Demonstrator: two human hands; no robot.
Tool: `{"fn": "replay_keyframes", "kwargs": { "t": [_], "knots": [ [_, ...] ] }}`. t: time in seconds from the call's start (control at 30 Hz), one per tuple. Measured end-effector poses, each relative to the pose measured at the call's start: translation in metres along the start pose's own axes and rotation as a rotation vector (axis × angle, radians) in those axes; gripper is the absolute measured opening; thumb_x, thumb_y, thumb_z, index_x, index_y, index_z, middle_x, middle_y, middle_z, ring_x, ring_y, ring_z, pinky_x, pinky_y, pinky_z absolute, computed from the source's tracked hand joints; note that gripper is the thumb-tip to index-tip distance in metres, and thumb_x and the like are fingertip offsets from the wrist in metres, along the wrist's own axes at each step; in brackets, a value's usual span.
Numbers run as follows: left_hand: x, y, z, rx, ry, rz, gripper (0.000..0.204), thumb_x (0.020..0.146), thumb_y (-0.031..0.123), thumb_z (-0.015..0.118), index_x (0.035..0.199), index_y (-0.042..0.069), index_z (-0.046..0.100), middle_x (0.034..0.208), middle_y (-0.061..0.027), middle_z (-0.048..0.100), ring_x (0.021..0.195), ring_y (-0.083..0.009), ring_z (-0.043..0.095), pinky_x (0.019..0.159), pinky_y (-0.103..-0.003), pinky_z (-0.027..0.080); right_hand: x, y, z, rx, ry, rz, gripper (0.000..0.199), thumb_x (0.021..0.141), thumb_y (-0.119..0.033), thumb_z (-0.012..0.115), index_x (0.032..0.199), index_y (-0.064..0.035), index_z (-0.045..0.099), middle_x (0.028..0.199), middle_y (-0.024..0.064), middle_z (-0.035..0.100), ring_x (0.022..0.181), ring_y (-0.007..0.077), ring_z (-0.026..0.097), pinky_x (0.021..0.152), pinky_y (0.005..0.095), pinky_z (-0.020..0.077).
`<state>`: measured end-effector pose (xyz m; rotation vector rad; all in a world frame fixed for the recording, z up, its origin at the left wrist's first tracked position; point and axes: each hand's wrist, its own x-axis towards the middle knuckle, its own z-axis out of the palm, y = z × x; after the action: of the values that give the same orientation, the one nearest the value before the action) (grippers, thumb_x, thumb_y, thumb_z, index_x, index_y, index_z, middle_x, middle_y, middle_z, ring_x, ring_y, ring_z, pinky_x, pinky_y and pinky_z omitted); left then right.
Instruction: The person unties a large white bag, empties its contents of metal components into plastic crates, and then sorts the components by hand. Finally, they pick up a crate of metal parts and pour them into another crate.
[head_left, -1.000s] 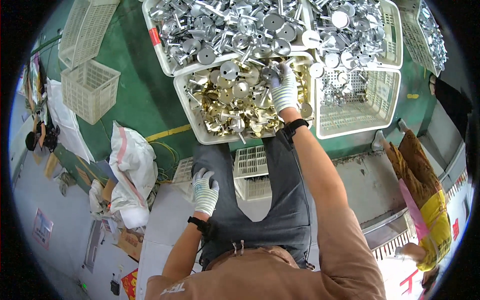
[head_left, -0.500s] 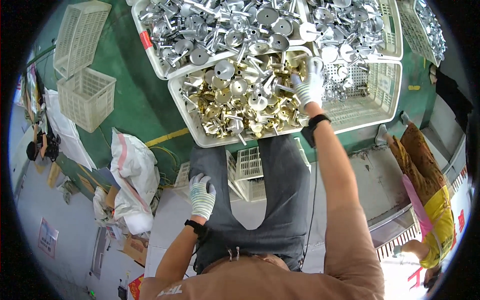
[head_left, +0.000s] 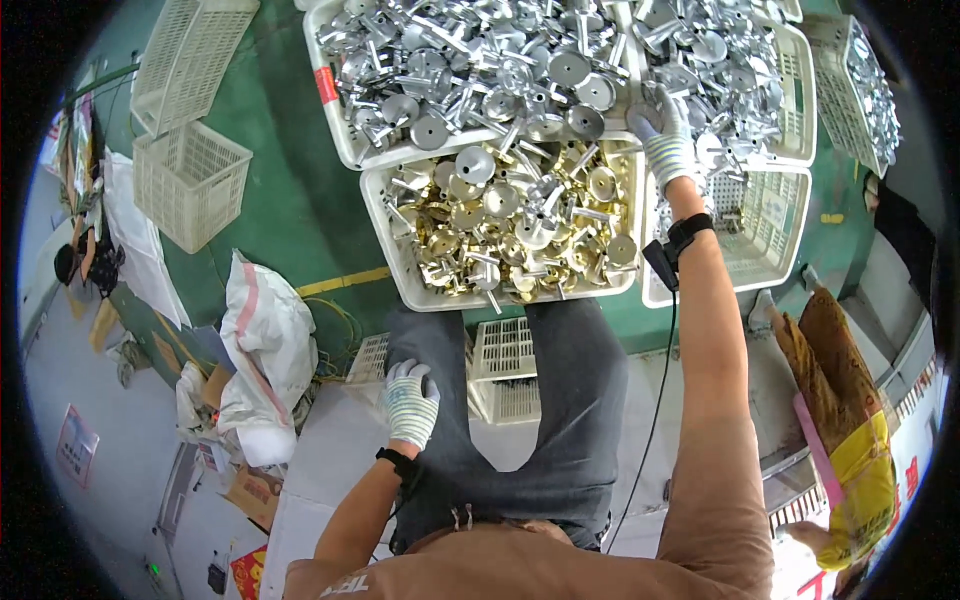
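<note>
My left hand (head_left: 410, 405), in a striped knit glove, rests on my left thigh with its fingers apart. My right hand (head_left: 668, 140), gloved the same way, reaches forward to the corner where the crates meet. Its thumb and fingers are spread around a silver disc part at the rim, and I cannot see a firm grip. Before my knees a white crate (head_left: 372, 215) holds brass-coloured disc-and-stem parts (head_left: 465, 213) with several silver ones among them. Behind it stands a white crate (head_left: 335, 120) heaped with silver disc-and-stem parts (head_left: 430, 130).
A mostly bare white basket (head_left: 770, 265) sits right of the brass parts, with another crate (head_left: 795, 95) of silver parts behind it. Stacked plastic baskets (head_left: 195, 185) stand at the left near a white sack (head_left: 265, 350). Someone in yellow (head_left: 860, 490) is at the right.
My right hand has moved forward from the right side of the brass-parts crate to the silver-parts crates. The view has shifted slightly. My left hand stays on my thigh.
</note>
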<state>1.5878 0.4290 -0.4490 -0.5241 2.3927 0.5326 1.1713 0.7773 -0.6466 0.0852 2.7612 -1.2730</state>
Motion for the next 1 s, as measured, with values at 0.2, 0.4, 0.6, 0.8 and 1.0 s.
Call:
{"fn": "replay_keyframes", "kwargs": {
  "t": [0.2,0.4,0.6,0.8,1.0],
  "knots": [
    [-0.003,-0.012,-0.003,0.026,0.095,0.019,0.026,0.073,0.010,0.069,0.098,0.008,0.065,0.112,-0.0151,0.061,0.110,-0.0382,0.053,0.096,-0.048,0.043,-0.054,-0.061,0.081,-0.232,-0.184,-0.149,0.035,0.078,-0.021,0.075,0.109,-0.0052,0.068,0.103,0.0172,0.069,0.094,0.0326,0.064,0.087,0.0391,0.0490],
    [-0.004,-0.023,-0.001,0.048,0.116,0.051,0.025,0.070,0.013,0.070,0.095,0.007,0.065,0.108,-0.0146,0.063,0.107,-0.0377,0.055,0.092,-0.050,0.044,-0.048,-0.129,0.117,-0.490,-0.239,0.145,0.062,0.082,-0.052,0.062,0.127,-0.0101,0.060,0.131,0.0146,0.058,0.122,0.0368,0.053,0.102,0.0440,0.0409],
    [-0.002,-0.041,-0.018,-0.024,0.076,0.065,0.023,0.072,0.011,0.067,0.095,0.006,0.065,0.109,-0.0154,0.063,0.108,-0.0381,0.055,0.093,-0.050,0.044,-0.076,-0.176,0.145,-0.497,-0.331,0.155,0.091,0.077,-0.048,0.072,0.149,-0.0133,0.029,0.137,0.0157,0.052,0.123,0.0366,0.053,0.107,0.0453,0.0381],
    [0.004,-0.074,-0.045,-0.050,0.069,0.124,0.023,0.073,0.014,0.066,0.096,0.008,0.067,0.110,-0.0146,0.063,0.109,-0.0361,0.055,0.093,-0.049,0.045,-0.112,-0.196,0.136,-0.483,-0.378,0.016,0.077,0.083,-0.006,0.063,0.149,-0.0287,0.031,0.148,0.0127,0.040,0.121,0.0398,0.054,0.095,0.0433,0.0511],
    [0.014,-0.125,-0.097,-0.134,-0.131,0.147,0.027,0.079,0.017,0.066,0.105,0.009,0.066,0.122,-0.0180,0.060,0.117,-0.0375,0.053,0.101,-0.047,0.043,-0.162,-0.254,0.110,-0.650,-0.482,0.173,0.072,0.079,-0.017,0.067,0.145,-0.0238,0.040,0.138,0.0194,0.050,0.121,0.0374,0.053,0.094,0.0442,0.0492]
  ]
}}
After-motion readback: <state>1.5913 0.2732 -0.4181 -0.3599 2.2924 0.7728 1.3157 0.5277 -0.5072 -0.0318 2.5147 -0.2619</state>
